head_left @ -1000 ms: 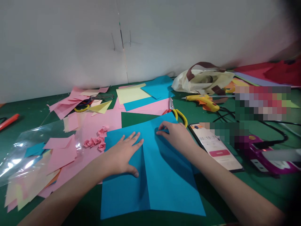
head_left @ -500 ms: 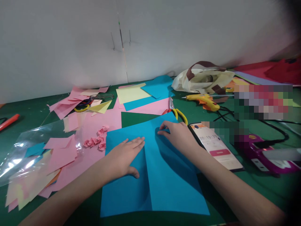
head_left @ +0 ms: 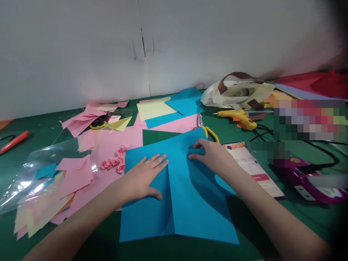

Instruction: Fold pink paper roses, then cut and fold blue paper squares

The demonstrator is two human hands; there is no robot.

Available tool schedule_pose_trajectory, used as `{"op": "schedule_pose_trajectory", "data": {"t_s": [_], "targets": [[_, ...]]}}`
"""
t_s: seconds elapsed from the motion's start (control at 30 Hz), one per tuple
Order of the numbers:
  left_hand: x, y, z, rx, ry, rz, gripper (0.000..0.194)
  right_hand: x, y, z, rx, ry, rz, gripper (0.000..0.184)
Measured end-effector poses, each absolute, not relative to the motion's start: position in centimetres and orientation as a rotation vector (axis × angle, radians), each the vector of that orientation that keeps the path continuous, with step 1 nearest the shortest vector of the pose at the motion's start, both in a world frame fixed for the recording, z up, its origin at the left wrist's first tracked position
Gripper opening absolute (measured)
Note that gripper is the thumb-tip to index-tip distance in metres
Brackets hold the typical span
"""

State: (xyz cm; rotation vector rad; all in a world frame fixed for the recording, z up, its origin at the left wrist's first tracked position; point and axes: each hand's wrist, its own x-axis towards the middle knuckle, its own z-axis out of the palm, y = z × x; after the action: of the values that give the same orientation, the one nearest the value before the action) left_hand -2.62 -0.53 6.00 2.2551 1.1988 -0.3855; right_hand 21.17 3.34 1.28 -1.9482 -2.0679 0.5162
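A large sheet of blue paper (head_left: pixel 201 217) with a vertical crease down its middle lies before me on the green table. My left hand (head_left: pixel 146 174) rests flat on its left half, fingers spread and thumb out. Over the upper right half is my right hand (head_left: pixel 208 154), fingers curled and a gap between thumb and forefinger, nothing visible in it. Whether its fingertips touch the paper I cannot tell. Left of the sheet, small pink paper roses (head_left: pixel 114 161) lie on pink paper (head_left: pixel 87 188).
Scissors (head_left: pixel 208 130) lie partly under the sheet's far edge. To the right are a phone (head_left: pixel 261 177), a yellow glue gun (head_left: pixel 239 117) and a purple power strip (head_left: pixel 307 181) with cables. A cloth bag (head_left: pixel 214 96) stands behind. Paper scraps in a clear plastic bag (head_left: pixel 35 159) are at left.
My right hand has shifted slightly right, with thumb and forefinger further apart. My left hand stays flat on the sheet, its fingers a little more spread. The view has moved slightly.
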Motion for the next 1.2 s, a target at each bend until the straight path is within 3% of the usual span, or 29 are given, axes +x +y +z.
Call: {"op": "schedule_pose_trajectory", "data": {"t_s": [0.17,0.3,0.8,1.2], "targets": [[-3.5,0.9,5.7,2.245,1.324,-0.354,0.089,21.1,3.2,1.8,-1.806,-1.866,0.457,0.055],[-3.7,1.1,5.7,2.256,1.305,-0.361,0.086,21.0,3.1,2.0,-1.866,-1.814,0.562,0.063],[-4.3,1.5,5.6,2.186,1.239,-0.352,0.084,20.9,2.9,2.5,-2.067,-1.955,0.758,0.049],[-3.2,0.0,6.0,2.151,1.272,-0.458,0.062,20.9,2.8,3.3,-2.149,-1.977,0.786,0.041]]}}
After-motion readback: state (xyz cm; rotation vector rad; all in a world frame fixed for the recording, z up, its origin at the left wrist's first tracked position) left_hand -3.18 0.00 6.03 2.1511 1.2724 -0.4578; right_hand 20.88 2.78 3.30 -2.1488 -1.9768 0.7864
